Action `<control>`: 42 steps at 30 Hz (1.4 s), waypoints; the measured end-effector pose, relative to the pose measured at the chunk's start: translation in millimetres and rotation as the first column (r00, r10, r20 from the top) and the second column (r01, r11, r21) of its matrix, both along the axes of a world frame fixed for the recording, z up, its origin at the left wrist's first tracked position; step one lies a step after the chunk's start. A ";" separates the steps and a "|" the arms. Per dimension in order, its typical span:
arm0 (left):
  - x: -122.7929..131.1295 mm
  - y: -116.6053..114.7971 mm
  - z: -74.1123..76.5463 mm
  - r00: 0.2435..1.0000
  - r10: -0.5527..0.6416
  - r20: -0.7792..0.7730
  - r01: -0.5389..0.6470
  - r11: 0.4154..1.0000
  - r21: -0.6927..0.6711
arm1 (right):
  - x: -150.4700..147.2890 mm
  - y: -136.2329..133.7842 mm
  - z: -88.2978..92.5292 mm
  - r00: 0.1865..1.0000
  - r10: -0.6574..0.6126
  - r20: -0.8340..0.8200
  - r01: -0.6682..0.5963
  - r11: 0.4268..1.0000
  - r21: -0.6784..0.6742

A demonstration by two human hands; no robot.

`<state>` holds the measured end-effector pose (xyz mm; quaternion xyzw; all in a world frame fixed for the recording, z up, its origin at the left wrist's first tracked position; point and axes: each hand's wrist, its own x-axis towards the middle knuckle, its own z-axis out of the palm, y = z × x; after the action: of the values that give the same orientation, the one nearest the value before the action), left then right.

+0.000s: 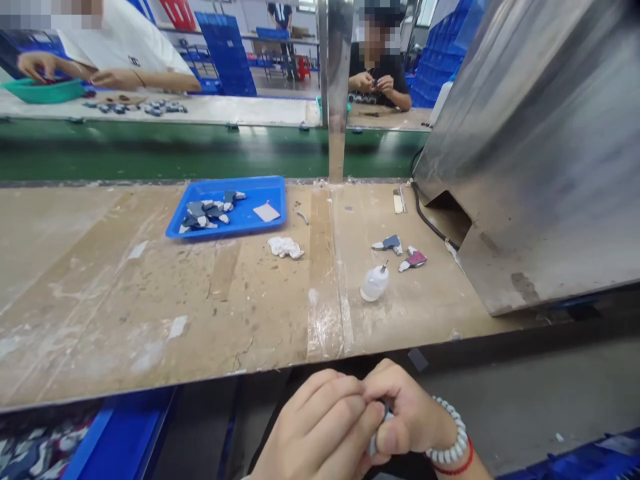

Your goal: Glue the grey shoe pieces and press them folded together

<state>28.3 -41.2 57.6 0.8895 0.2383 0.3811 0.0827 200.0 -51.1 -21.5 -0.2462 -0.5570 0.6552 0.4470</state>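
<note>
From where I stand, everything seems laid out around the needle-tipped squeeze bottle [375,283], which stands tip up on the worktable [260,293], presumably so it can be grabbed quickly. Nearer the person than the bottle, off the table's edge, the left hand [320,420] curls its fingers around a small gray-and-white piece [388,415], and the right hand [405,407] pinches the same piece with thumb and fingers. Two hands on something so small looks like a way to steady and press it; their fingers hide most of its shape.

Just beyond the bottle lie a blue-gray piece [390,243] and a maroon piece [415,259], near each other, perhaps kept apart from the rest. Left of the bottle sits a crumpled white tissue [285,248], likely handy for wiping. Farther left and beyond it, a shallow blue tray [275,189] gathers more gray-and-white pieces [203,212], its rim probably stopping them from scattering.
</note>
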 end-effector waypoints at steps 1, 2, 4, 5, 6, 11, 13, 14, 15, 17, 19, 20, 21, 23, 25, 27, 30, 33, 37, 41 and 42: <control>0.0 -2.5 -0.8 1.000 0.008 0.007 -0.007 1.000 -0.030 | 0.6 0.1 1.2 1.000 0.011 -0.018 -0.011 1.000 -0.002; 0.0 -4.7 -1.6 1.000 0.016 0.017 -0.015 0.998 -0.061 | 1.2 0.2 2.8 1.000 0.008 -0.022 -0.008 1.000 -0.001; 0.2 -7.3 -3.4 1.000 0.019 0.025 -0.016 0.993 -0.117 | 2.2 0.6 5.7 1.000 -0.006 -0.009 0.006 1.000 0.001; 0.3 -7.6 -4.3 0.999 0.010 0.036 -0.005 0.992 -0.126 | 2.4 0.7 6.6 1.000 -0.010 -0.004 0.010 1.000 0.005; 0.4 -7.4 -5.0 0.999 -0.001 0.050 0.007 0.992 -0.123 | 2.3 0.6 7.0 1.000 -0.014 -0.005 0.014 1.000 0.006; 0.8 -4.9 -5.1 0.998 -0.005 0.063 0.011 0.996 -0.094 | 0.6 -0.7 6.1 0.999 -0.016 -0.033 0.016 1.000 0.020; 0.6 -5.2 -4.0 0.998 0.005 0.059 0.001 0.995 -0.103 | 0.0 -1.2 7.5 0.999 -0.011 -0.037 0.011 1.000 0.008; 0.4 -5.4 -3.6 0.998 0.004 0.063 0.003 0.994 -0.106 | -0.3 -1.2 8.7 0.999 -0.006 -0.036 0.006 1.000 0.002; 0.0 -5.6 -3.3 0.998 0.001 0.069 0.007 0.994 -0.109 | -0.5 -1.1 10.0 0.999 -0.002 -0.035 0.002 1.000 0.000; -1.2 -5.6 -3.2 0.997 -0.004 0.083 0.013 0.993 -0.118 | -0.9 -0.4 12.1 1.000 0.005 -0.029 -0.005 1.000 0.005; -2.9 -5.2 -3.9 0.996 -0.008 0.087 0.020 0.991 -0.133 | -1.6 0.7 12.2 1.000 0.003 -0.018 -0.003 1.000 0.015; -3.8 -5.2 -4.4 0.996 -0.014 0.088 0.026 0.990 -0.139 | -2.1 1.2 11.3 1.000 -0.004 -0.012 0.004 1.000 0.020; -4.8 -5.2 -4.9 0.996 -0.022 0.087 0.035 0.989 -0.145 | -2.6 1.7 9.7 1.000 -0.014 -0.005 0.014 0.999 0.030; -6.6 -5.7 -6.0 0.996 -0.042 0.078 0.054 0.986 -0.161 | -3.7 2.4 5.1 0.999 -0.042 0.000 0.042 0.998 0.052; -7.8 -6.6 -6.7 0.996 -0.051 0.076 0.062 0.985 -0.160 | -4.5 2.5 -0.3 0.998 -0.054 -0.010 0.055 0.995 0.080; -8.1 -7.5 -7.2 0.996 -0.038 0.077 0.050 0.986 -0.157 | -4.7 1.6 -5.0 0.998 -0.055 -0.013 0.056 0.993 0.100; -7.5 -8.7 -7.8 0.998 -0.033 0.061 0.040 0.992 -0.123 | -4.0 -1.4 -9.2 0.998 -0.048 0.035 0.045 0.996 0.073; -6.4 -10.0 -7.9 0.998 -0.040 0.047 0.045 0.993 -0.110 | -3.2 -4.6 -9.6 0.998 -0.039 0.056 0.038 0.999 0.020; -4.5 -10.7 -7.4 0.996 -0.047 0.082 0.060 0.984 -0.165 | -2.2 -6.2 -7.8 0.998 -0.052 0.042 0.052 0.999 0.002; -2.8 -8.7 -8.2 0.992 -0.077 0.100 0.095 0.976 -0.194 | -0.7 -6.2 -8.3 0.998 -0.063 0.028 0.063 0.998 0.004; -2.1 -7.8 -8.9 0.992 -0.078 0.098 0.096 0.976 -0.196 | -0.2 -6.2 -8.8 0.998 -0.063 0.011 0.063 0.998 0.001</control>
<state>26.2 -49.0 48.7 0.8683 0.2322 0.3906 0.1991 199.8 -57.3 -30.3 -0.2670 -0.5517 0.6392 0.4644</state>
